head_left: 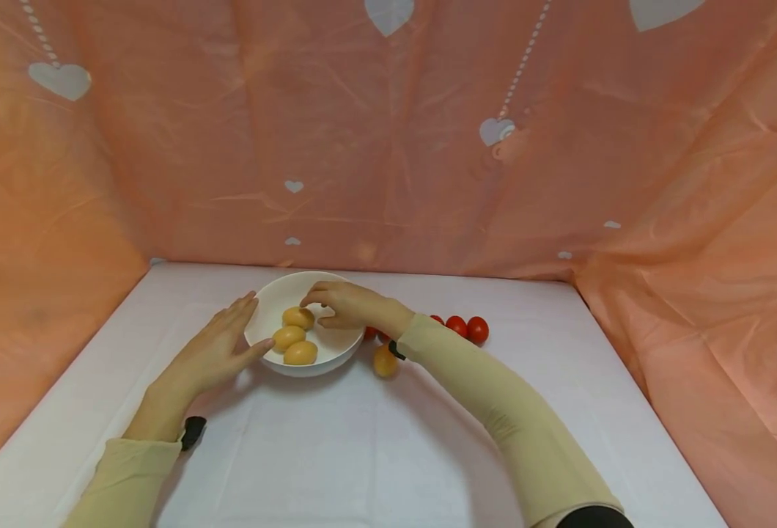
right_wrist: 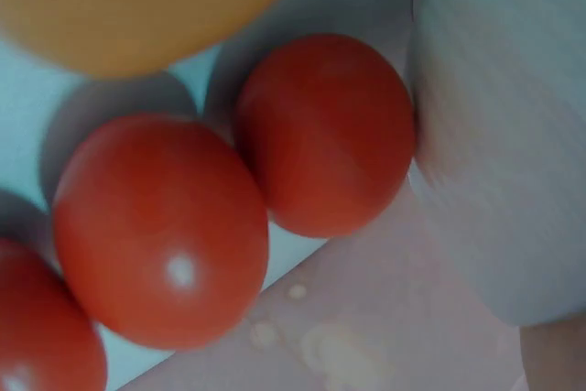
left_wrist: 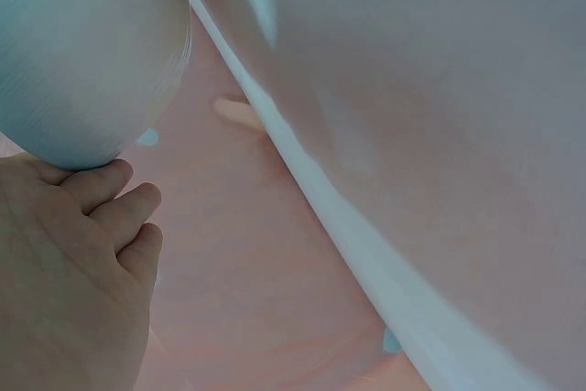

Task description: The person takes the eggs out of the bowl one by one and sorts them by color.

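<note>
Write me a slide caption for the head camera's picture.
Left hand against a white bowl, right hand over it near three yellow fruits; red tomatoes on the white tablecloth.

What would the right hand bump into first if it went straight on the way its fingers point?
Probably the farthest yellow fruit in the white bowl, since the right hand is right beside it. The two may even be touching; depth is hard to judge from above.
</note>
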`<state>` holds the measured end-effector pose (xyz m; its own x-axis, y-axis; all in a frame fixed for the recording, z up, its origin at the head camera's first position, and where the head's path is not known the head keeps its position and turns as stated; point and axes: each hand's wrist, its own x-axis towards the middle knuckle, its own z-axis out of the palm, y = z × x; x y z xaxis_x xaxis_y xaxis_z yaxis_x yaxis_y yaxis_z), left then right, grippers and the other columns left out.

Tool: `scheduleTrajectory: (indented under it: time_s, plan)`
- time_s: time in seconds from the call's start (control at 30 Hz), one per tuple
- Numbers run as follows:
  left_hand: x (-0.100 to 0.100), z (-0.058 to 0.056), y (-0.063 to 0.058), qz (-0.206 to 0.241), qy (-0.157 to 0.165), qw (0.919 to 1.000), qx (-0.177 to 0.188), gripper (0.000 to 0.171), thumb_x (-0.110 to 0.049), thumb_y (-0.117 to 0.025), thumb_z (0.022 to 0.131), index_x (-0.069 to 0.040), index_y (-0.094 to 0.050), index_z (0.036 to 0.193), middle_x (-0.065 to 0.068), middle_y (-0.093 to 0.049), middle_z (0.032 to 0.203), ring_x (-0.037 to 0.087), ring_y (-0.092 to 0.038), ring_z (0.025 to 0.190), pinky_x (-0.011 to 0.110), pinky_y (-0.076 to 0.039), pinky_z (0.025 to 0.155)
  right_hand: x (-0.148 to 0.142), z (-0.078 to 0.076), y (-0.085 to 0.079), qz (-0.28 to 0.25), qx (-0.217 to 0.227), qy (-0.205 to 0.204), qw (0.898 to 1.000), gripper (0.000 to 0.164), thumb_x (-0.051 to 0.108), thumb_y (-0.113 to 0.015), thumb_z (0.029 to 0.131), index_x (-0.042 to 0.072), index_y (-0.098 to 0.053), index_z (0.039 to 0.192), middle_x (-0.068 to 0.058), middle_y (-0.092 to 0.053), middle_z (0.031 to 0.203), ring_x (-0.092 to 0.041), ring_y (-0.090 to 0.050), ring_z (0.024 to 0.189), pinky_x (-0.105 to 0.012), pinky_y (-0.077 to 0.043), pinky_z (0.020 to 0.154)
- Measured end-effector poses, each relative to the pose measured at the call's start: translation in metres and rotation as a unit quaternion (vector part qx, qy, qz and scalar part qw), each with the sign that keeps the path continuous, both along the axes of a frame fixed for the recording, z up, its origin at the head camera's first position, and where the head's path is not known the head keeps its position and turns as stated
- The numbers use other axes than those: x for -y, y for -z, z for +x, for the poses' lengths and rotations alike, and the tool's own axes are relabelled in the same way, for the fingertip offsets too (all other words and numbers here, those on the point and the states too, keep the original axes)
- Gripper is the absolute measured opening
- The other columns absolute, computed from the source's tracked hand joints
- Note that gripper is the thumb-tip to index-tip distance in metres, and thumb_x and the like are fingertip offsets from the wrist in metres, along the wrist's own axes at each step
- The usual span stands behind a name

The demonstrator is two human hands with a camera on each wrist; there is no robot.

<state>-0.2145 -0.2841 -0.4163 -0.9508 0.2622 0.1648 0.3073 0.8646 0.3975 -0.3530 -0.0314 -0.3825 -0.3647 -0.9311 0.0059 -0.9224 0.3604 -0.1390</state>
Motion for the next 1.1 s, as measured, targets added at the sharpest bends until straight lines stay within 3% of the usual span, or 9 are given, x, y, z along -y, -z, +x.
scheduleTrajectory:
  time_s: [0.37,0.6,0.77,1.1]
  plan:
    - [-0.002,-0.001,-0.003,-0.003,0.002,1.0,0.001,0.093,-0.054,-0.059,0.102,0.01,-0.024,0.16,0.026,-0.017,0.17,0.05,-0.019,0.154,0.065,-0.02,0.124,0.013,-0.007,0.005,0.022,-0.007,-0.022,0.999,0.041,0.017,-0.067,0.104,0.017,-0.063,0.145,-0.003,-0.061,0.147,-0.019,-0.05,0.141,-0.027,-0.035,0.121]
    - [-0.002,-0.001,-0.001,-0.004,0.003,0.9999,-0.01,0.092,-0.053,-0.06,0.102,0.01,-0.025,0.16,0.025,-0.019,0.17,0.05,-0.02,0.154,0.064,-0.021,0.124,0.018,-0.007,0.006,0.046,0.031,-0.032,0.998,0.044,0.011,-0.059,0.107,0.016,-0.057,0.151,-0.007,-0.052,0.156,-0.022,-0.043,0.148,-0.025,-0.028,0.124]
    - [-0.002,0.0,-0.002,-0.004,-0.002,1.0,0.0,0.092,-0.053,-0.06,0.102,0.009,-0.024,0.16,0.024,-0.017,0.171,0.049,-0.018,0.155,0.065,-0.02,0.124,0.02,-0.008,0.008,0.049,0.059,-0.038,0.996,0.044,0.01,-0.056,0.108,0.017,-0.057,0.151,-0.008,-0.054,0.154,-0.022,-0.047,0.145,-0.021,-0.034,0.119]
    - [-0.001,0.002,-0.002,-0.005,-0.006,0.9999,0.008,0.094,-0.056,-0.057,0.102,0.009,-0.023,0.161,0.025,-0.017,0.171,0.05,-0.018,0.155,0.066,-0.02,0.123,0.02,-0.009,0.009,0.03,0.064,-0.055,0.996,0.04,0.003,-0.061,0.104,0.012,-0.065,0.143,-0.009,-0.064,0.139,-0.019,-0.059,0.126,-0.014,-0.045,0.101]
